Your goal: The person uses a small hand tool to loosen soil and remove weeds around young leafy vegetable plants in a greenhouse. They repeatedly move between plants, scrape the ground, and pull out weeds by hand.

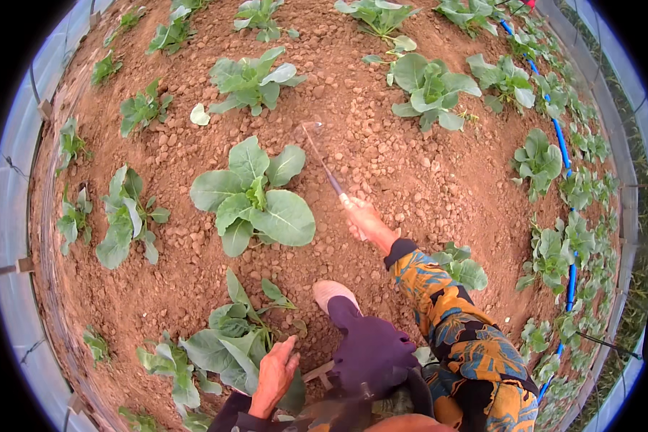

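My right hand (363, 216) grips the pale handle of a hand hoe (324, 162), whose shaft reaches up and left. Its thin metal head is close to the brown soil and too blurred to tell whether it touches. A broad-leaved cabbage-like plant (255, 202) stands left of the tool. Low in the view, my left hand (276, 370) is beside the leaves of another such plant (229, 345); its fingers are together and partly bent, and nothing is plainly seen in them. Whether it touches a leaf cannot be told.
My shoe (335, 297) rests on the soil below the tool. More leafy plants (432, 92) grow in rows around. A blue hose (561, 143) runs along the right side among dense plants. Clear plastic sheeting (16, 189) borders the left edge. A loose pale leaf (199, 115) lies on the soil.
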`<state>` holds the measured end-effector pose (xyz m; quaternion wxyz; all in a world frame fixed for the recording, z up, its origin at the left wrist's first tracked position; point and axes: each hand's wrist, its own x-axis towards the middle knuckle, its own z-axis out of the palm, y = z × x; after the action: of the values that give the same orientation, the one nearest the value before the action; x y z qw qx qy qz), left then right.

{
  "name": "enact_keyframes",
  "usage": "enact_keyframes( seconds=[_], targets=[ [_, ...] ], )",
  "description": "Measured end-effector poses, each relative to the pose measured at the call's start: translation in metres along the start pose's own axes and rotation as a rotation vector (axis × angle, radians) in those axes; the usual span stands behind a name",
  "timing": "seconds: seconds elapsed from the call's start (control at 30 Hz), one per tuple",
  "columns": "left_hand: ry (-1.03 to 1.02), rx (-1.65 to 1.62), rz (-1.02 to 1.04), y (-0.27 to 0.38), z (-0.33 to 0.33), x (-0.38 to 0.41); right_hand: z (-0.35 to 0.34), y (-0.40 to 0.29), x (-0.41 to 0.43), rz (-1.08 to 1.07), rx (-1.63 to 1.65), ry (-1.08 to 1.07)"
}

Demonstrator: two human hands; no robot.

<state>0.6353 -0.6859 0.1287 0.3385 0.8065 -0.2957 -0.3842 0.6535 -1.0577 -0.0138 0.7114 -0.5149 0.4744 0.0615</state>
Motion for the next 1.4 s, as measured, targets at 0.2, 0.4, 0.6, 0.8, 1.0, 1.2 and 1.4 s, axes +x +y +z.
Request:
enact_keyframes(
  seconds=[0.2, 0.4, 0.6, 0.8, 1.0, 1.2, 1.4],
  targets=[
    [0.006, 0.053, -0.048, -0.002, -0.008, -0.009, 0.017, -0.032, -0.026, -0.288, 0.126, 0.085],
    [0.019, 0.047, 0.021, -0.003, -0.003, -0.008, 0.010, -0.010, 0.009, -0.070, 0.087, 0.111],
    [0.036, 0.046, -0.058, -0.002, -0.002, -0.012, 0.015, 0.007, -0.027, -0.197, 0.113, 0.120],
    [-0.003, 0.058, -0.050, 0.005, -0.003, -0.008, -0.004, 0.090, -0.071, 0.031, 0.115, 0.095],
    [-0.004, 0.038, -0.079, 0.002, -0.003, -0.014, 0.005, 0.109, -0.107, -0.027, 0.056, 0.220],
    [-0.029, 0.049, -0.027, 0.002, 0.005, -0.014, -0.009, 0.086, -0.054, -0.002, 0.010, 0.096],
    [0.017, 0.065, -0.068, 0.004, -0.006, -0.011, 0.009, 0.020, -0.044, -0.145, 0.254, 0.108]
  ],
)
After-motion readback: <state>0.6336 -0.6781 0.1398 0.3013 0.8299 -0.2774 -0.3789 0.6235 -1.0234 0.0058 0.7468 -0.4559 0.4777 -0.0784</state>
